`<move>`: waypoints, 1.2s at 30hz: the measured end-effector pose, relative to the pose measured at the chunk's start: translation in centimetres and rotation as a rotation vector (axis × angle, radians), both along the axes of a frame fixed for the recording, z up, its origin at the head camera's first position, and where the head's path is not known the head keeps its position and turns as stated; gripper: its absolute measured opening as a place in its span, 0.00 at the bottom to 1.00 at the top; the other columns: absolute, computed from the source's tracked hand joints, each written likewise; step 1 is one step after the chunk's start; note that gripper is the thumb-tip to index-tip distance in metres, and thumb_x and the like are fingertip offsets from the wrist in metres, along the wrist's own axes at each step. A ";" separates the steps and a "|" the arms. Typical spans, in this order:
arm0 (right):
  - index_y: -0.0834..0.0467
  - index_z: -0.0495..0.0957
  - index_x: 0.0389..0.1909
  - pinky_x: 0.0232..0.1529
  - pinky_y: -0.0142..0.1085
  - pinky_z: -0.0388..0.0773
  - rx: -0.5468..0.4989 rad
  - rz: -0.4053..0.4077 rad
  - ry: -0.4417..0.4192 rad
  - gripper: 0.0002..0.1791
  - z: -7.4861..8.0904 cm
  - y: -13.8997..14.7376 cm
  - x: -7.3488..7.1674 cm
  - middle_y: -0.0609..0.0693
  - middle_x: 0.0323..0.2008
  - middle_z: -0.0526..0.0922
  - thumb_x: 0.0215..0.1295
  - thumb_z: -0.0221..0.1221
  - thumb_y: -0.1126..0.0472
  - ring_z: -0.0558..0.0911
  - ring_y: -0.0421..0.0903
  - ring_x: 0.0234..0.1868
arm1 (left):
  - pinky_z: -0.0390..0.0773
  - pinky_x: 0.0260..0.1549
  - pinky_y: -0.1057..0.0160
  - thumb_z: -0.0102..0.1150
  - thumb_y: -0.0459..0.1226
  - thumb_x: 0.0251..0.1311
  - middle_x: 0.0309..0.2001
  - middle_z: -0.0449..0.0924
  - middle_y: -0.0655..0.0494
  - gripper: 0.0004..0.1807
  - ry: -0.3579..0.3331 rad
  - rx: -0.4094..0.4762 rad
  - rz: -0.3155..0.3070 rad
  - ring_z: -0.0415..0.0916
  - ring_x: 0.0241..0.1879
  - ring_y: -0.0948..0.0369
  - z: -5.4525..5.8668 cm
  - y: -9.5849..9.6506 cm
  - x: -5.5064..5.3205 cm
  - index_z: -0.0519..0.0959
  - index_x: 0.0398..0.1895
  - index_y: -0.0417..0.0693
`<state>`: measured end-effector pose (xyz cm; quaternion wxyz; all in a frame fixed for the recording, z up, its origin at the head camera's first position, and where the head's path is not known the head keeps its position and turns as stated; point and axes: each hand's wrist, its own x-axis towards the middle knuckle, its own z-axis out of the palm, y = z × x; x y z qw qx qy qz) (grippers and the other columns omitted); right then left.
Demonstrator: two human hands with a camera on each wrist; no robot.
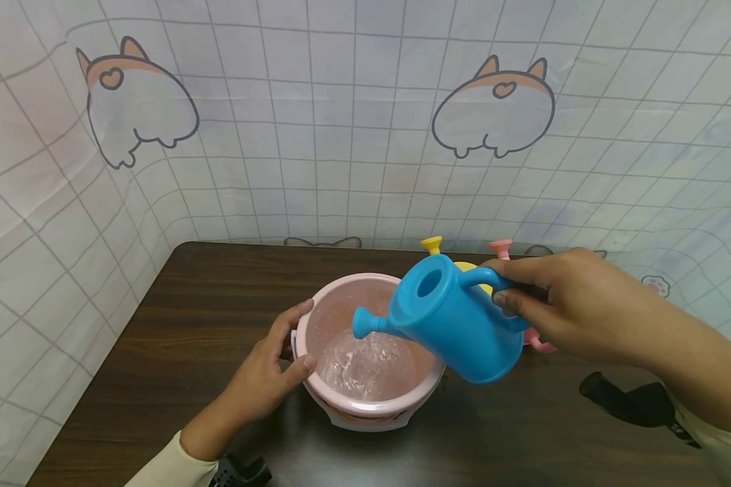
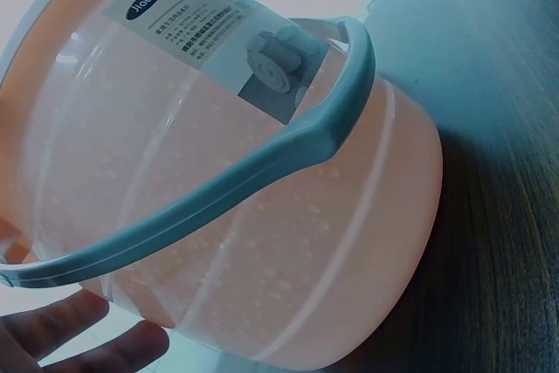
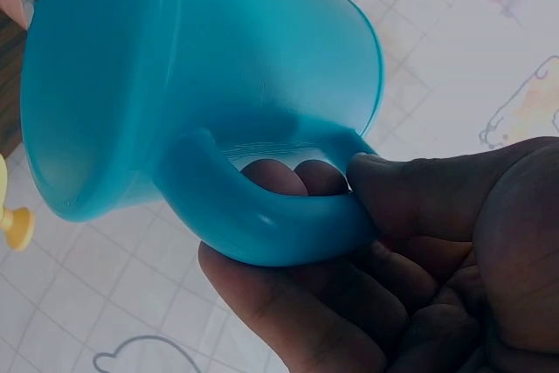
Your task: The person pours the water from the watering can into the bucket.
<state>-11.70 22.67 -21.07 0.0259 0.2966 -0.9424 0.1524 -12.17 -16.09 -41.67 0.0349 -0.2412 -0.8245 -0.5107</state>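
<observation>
A pink bucket [image 1: 374,409] stands on the table with rippling water [image 1: 365,365] inside. My left hand [image 1: 268,368] grips its left rim, thumb over the edge and fingers along the outside. In the left wrist view, two fingertips [image 2: 131,347] show below the bucket's grey handle [image 2: 262,163]. My right hand [image 1: 575,304] holds a blue watering can [image 1: 469,331] by its looped handle [image 3: 262,224], fingers wrapped round it and thumb on top. The can is tilted left, and its spout [image 1: 371,323] points over the bucket's opening.
Behind the blue can, and partly hidden by it, are a yellow watering can [image 1: 431,245] and a pink one [image 1: 501,248]. The dark wooden table [image 1: 176,352] meets a white gridded cloth [image 1: 329,135] at the back and left side.
</observation>
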 end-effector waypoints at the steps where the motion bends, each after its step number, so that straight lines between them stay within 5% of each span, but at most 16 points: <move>1: 0.69 0.79 0.61 0.17 0.33 0.69 0.000 0.001 0.002 0.24 0.0 0.0 0.0 0.45 0.33 0.83 0.67 0.67 0.62 0.70 0.34 0.18 | 0.78 0.50 0.50 0.58 0.47 0.69 0.62 0.74 0.47 0.39 -0.003 -0.001 0.002 0.81 0.51 0.53 0.0 0.0 0.0 0.55 0.80 0.64; 36: 0.66 0.79 0.62 0.17 0.33 0.71 -0.012 0.010 -0.051 0.22 0.6 -0.5 -0.3 0.41 0.28 0.80 0.69 0.65 0.63 0.71 0.31 0.16 | 0.78 0.49 0.51 0.58 0.48 0.69 0.62 0.75 0.50 0.38 0.010 0.010 0.006 0.81 0.49 0.54 0.0 -0.2 -0.3 0.55 0.80 0.64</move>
